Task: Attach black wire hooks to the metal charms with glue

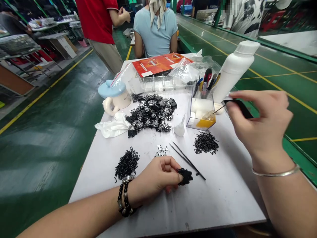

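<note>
My left hand [163,173] is closed, pinching a small flat black part [185,176] over the white table [218,201]. Just beyond that part lies a pair of tweezers [188,161]. My right hand [260,122] is raised at the right with thumb and forefinger pinched on a thin dark stick [220,109]. The stick slopes down to the clear box [201,120]; its tip is hard to make out. Small silver pieces [162,150] lie behind my left hand, between two piles of bent black pieces [127,163] [206,142].
Farther back are a heap of black and silver parts [152,112], a crumpled tissue [114,125], a lidded mug [117,99], a small white dropper bottle [180,128], and a large white bottle [235,71]. A seated person [156,29] and a standing person [99,26] are beyond the table.
</note>
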A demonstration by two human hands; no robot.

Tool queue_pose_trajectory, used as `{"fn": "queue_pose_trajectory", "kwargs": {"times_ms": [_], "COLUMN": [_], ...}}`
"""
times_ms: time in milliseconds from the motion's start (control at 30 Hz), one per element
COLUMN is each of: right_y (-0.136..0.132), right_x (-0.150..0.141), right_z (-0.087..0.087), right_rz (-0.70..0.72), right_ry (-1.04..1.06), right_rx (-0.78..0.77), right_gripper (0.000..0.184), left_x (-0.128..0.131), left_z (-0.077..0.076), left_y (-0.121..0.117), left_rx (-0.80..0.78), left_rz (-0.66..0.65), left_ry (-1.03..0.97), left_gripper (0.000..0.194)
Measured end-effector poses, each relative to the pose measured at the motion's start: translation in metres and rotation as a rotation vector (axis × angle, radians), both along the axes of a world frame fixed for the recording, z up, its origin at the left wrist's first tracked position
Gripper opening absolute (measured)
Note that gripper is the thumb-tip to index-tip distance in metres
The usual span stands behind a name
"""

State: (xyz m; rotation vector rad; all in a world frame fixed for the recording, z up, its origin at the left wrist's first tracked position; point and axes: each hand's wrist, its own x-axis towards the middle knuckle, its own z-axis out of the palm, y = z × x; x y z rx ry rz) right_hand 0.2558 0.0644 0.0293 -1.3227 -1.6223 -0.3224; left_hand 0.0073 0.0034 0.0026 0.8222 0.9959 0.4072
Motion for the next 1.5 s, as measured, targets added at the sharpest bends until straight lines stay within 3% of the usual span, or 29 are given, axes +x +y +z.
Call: {"fn": "queue_pose_trajectory", "kwargs": {"times_ms": [67,133,233,333,833,1067,1167,1300,1367,1500], "right_y": [-0.005,-0.014,-0.030,-0.040,-0.048,-0.052,-0.052,-0.051,-0.050,-0.050], "right_x": [-0.007,-0.017,-0.034,-0.047,-0.055,-0.059,-0.057,-0.055,-0.055,-0.056], "right_z": [0.001,0.001,-0.001,-0.004,-0.006,-0.007,-0.007,-0.008,-0.008,-0.009], "right_rz": [0.030,0.175,0.526,0.711,1.021,1.018,1.033,1.039,1.030,1.049], "right_ry": [-0.128,-0.110,0.008,-0.025,0.038,-0.022,0.020,0.100,0.088,0.022], "right_rx": [-0.046,-0.030,-0.157,-0.270,-0.510,-0.531,-0.545,-0.597,-0.617,-0.614], "right_gripper": [0.042,0.049,0.032,0.020,0.027,0.026,0.028,0.029,0.027,0.017], "left_x": [-0.002,-0.003,-0.005,-0.006,-0.005,-0.006,-0.007,-0.012,-0.014,-0.015], "left_z": [0.003,0.008,0.015,0.019,0.014,0.016,0.019,0.020,0.019,0.019], "left_y": [0.001,0.002,0.001,0.000,0.000,0.001,-0.003,-0.011,-0.014,-0.015], "left_rx": [0.007,0.026,0.071,0.062,-0.008,0.029,0.240,0.975,1.257,1.487], "left_rz": [-0.031,-0.043,-0.012,0.017,0.034,0.013,0.029,0.029,-0.005,-0.085], "left_ry": [-0.001,-0.011,-0.043,-0.074,-0.095,-0.083,0.026,0.263,0.330,0.395], "left_gripper": [0.019,0.020,0.021,0.022,0.018,0.019,0.018,0.018,0.019,0.020]}}
